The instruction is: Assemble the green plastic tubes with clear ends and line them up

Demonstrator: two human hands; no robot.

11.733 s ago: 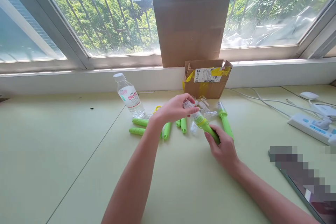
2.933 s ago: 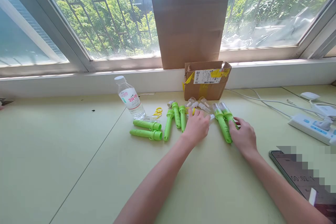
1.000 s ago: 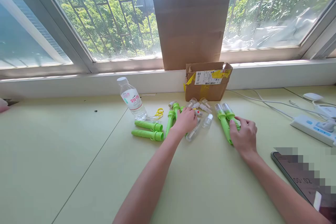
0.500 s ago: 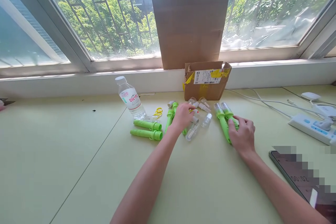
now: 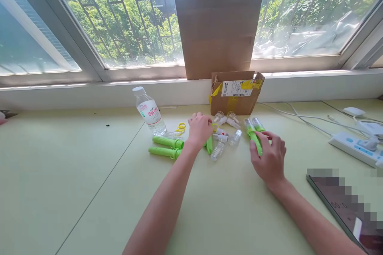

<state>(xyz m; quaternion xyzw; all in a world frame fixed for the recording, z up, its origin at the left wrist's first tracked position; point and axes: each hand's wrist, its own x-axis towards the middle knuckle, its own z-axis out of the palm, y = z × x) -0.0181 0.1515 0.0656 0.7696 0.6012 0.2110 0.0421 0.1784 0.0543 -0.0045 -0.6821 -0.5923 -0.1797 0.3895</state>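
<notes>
My left hand (image 5: 200,130) reaches into the middle of the pile with its fingers curled down, over where green tubes lay; what is under the fingers is hidden. Beside it a green tube (image 5: 209,144) shows. My right hand (image 5: 269,158) is closed around a green tube (image 5: 255,142) with a clear tip, and a second clear-tipped green tube (image 5: 257,124) lies right behind it. Between the hands are clear plastic caps (image 5: 218,150) and small white parts (image 5: 221,137). To the left lie two green tubes with threaded ends, the nearer tube (image 5: 163,151) partly behind my left forearm.
A water bottle (image 5: 150,112) stands at the left, with yellow rings (image 5: 180,128) nearby. An open cardboard box (image 5: 233,101) sits against the sill. At the right are a power strip (image 5: 354,146), white cables (image 5: 308,117) and a phone (image 5: 332,203).
My left hand has moved left, off the white parts and onto the green tubes. My right hand has shifted slightly left and its thumb now lies across the left tube.
</notes>
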